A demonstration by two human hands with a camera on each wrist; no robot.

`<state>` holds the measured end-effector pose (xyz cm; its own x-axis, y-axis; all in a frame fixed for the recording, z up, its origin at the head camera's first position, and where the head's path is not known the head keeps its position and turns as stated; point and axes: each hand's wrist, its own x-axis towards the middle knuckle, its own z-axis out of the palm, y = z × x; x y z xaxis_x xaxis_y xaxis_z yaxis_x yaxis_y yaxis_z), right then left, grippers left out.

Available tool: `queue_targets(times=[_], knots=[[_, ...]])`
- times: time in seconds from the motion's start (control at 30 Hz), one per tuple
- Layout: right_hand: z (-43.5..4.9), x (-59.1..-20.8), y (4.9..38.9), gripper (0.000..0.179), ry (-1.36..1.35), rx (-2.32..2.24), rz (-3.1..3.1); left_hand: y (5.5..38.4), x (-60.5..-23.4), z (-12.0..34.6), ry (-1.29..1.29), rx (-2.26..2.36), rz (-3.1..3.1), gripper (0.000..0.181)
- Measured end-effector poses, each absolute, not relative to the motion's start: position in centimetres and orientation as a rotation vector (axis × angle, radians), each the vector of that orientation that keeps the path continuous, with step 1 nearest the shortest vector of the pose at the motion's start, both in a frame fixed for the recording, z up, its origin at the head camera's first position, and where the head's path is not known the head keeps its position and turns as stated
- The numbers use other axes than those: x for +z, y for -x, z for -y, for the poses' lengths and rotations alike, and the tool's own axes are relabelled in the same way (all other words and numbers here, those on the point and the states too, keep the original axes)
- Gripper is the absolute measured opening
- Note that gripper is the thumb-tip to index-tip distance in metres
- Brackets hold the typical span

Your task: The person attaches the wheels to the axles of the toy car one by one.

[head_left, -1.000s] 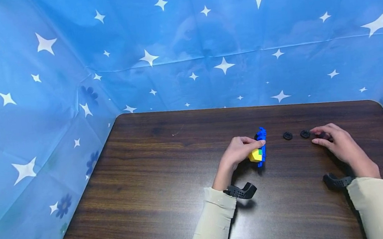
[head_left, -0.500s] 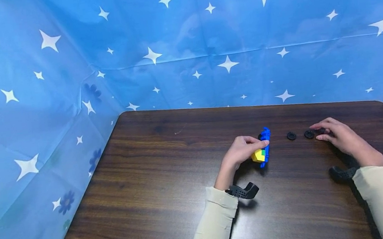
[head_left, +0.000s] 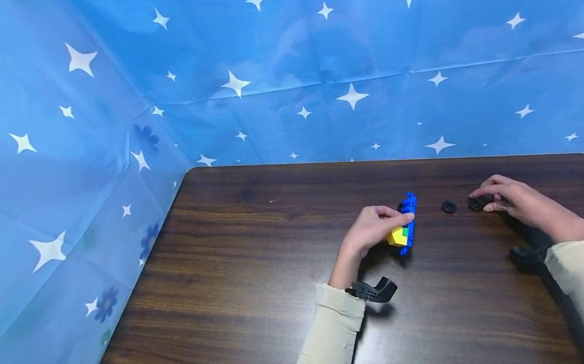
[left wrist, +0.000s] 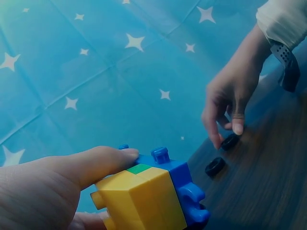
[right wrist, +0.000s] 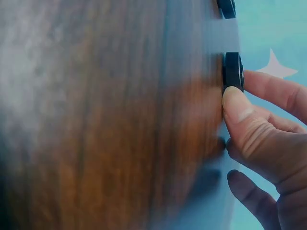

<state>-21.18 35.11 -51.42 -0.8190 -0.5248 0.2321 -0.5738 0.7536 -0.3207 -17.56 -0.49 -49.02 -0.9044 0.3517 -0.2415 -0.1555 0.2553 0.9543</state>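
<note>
My left hand (head_left: 370,230) grips a toy brick vehicle with a blue base (head_left: 412,231) above the table. A yellow block (left wrist: 144,196) and a small green piece (left wrist: 139,168) show on it, and a dark wheel is partly hidden behind the hand in the head view. To the right, my right hand (head_left: 521,202) pinches a black wheel (right wrist: 233,69) by its edge with thumb and index finger, low at the tabletop. A second black wheel (head_left: 449,207) lies flat between the vehicle and the right hand.
The dark wood-grain table (head_left: 260,281) has rounded far corners. Behind it and on the left hangs a blue cloth (head_left: 276,45) printed with white stars. A black wrist mount (head_left: 375,291) juts out from each sleeve.
My right fingers have closed in on the nearer wheel, which they now pinch. The left hand keeps its grip on the vehicle. The whole head view has shifted slightly.
</note>
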Motion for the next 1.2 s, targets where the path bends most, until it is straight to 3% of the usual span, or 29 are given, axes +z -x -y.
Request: queue_targets(times=[0.8, 1.2], knots=[[-34.94, -50.63, 22.01, 0.028, -1.005, 0.431, 2.794, 17.57, -48.59, 0.60, -0.186, 1.713, -2.104, 0.037], [-34.79, -50.96, 21.62, 0.023, -0.939, 0.463, 2.845, 17.57, -48.74, 0.47, -0.180, 1.718, -2.092, 0.038]])
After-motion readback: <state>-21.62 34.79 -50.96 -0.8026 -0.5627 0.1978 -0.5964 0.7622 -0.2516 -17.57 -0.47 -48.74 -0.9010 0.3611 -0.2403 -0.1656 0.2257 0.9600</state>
